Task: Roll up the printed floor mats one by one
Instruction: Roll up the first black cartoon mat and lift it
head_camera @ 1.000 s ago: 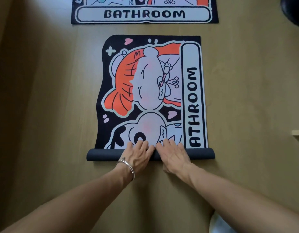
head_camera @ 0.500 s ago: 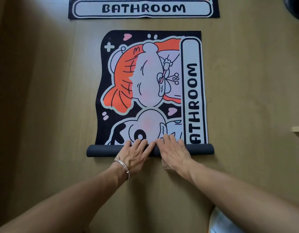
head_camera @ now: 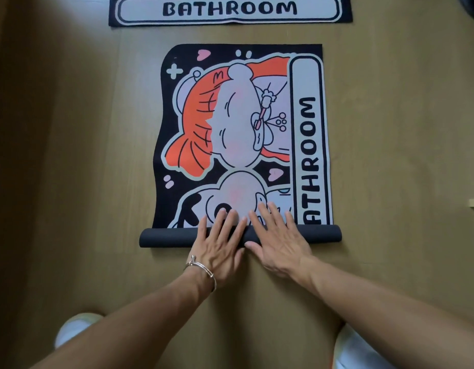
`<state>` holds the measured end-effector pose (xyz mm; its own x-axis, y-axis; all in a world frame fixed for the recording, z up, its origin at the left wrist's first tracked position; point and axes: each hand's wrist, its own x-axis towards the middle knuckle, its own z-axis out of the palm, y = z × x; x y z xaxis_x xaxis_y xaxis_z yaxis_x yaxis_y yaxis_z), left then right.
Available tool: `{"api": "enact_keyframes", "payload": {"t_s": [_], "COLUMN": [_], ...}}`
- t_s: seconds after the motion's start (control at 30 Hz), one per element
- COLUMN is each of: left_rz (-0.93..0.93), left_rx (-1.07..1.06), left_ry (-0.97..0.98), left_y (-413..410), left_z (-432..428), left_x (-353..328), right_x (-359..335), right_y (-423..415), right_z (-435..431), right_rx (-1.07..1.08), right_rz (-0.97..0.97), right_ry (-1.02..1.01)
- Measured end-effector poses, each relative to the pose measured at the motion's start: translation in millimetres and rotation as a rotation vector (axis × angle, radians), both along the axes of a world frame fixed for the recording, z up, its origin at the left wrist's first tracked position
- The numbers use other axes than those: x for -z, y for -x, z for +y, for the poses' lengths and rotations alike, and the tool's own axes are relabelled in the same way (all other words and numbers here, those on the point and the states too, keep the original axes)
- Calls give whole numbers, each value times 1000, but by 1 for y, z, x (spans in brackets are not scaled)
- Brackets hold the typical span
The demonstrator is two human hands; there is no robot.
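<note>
A tan wooden floor [head_camera: 70, 155] fills the frame. At its centre lies a black printed floor mat [head_camera: 230, 129] with an orange-haired cartoon figure, its near end wound into a dark roll [head_camera: 172, 237] at lower centre. A second black BATHROOM mat [head_camera: 230, 9] lies flat along the top edge, apart from it. The left hand [head_camera: 220, 249] and right hand [head_camera: 276, 241] press side by side on the roll, fingers straight, gripping nothing. A silver bracelet [head_camera: 204, 270] circles the left wrist.

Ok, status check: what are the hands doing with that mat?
Both open: left hand and right hand flat on the roll, pressing. Most of mat flat, print up. Beyond it, second mat, apart.
</note>
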<state>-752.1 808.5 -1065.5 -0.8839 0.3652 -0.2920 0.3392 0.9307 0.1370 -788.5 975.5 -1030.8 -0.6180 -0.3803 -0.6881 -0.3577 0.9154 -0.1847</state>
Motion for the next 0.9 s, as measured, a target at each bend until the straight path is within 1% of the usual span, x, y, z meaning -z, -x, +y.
{"api": "enact_keyframes", "payload": {"t_s": [0.17, 0.33, 0.4, 0.43, 0.6, 0.8, 0.9], "left_rz": [-47, -62, -70, -77, -77, -93, -99], "left_rx": [-36, -34, -32, -37, -114, -31, -65], "left_ry": [0, -5, 20, 45, 96, 82, 88], "left_y": [20, 37, 43, 46, 50, 45, 52], "left_z": [0, 0, 0, 1, 2, 2, 3], "left_x": [-2, 0, 1, -1, -4, -2, -2], "right_x": [2, 5, 6, 9, 13, 13, 12], "right_y": [14, 19, 20, 20, 35, 47, 49], "right_z": [-1, 3, 2, 3, 4, 4, 1], "right_rx": [27, -38, -20, -10, -12, -18, 26], "right_rz": [47, 115, 125, 165, 133, 164, 179], "right_ry": [0, 29, 36, 48, 42, -2, -8]}}
